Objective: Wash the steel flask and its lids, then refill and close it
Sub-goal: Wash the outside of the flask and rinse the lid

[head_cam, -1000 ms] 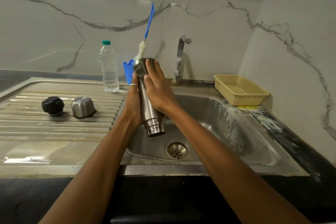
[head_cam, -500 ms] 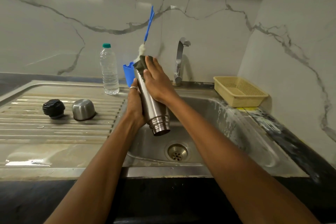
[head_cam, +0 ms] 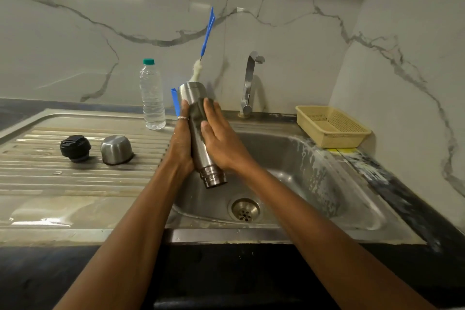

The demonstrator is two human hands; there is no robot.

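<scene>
The steel flask (head_cam: pixel 201 156) hangs tilted over the sink basin (head_cam: pixel 304 161), its threaded mouth pointing down towards me. My left hand (head_cam: pixel 180 148) grips its body from the left. My right hand (head_cam: pixel 224 143) wraps a dark scrub pad (head_cam: pixel 197 111) around the flask's middle, so the flask's bare base shows above the pad. The black inner lid (head_cam: pixel 75 148) and the steel cup lid (head_cam: pixel 116 149), mouth down, sit side by side on the ribbed drainboard (head_cam: pixel 50 178) to the left.
A clear water bottle (head_cam: pixel 151 98) with a green cap stands at the back of the drainboard. Behind the flask is a blue cup (head_cam: pixel 175 104) holding a blue-handled bottle brush (head_cam: pixel 207 30). The tap (head_cam: pixel 249 83) is shut off. A yellow basket (head_cam: pixel 332 126) sits at the right.
My right hand slid the scrub pad from the flask's base down to its middle, uncovering the base. The flask stayed over the basin in my left hand.
</scene>
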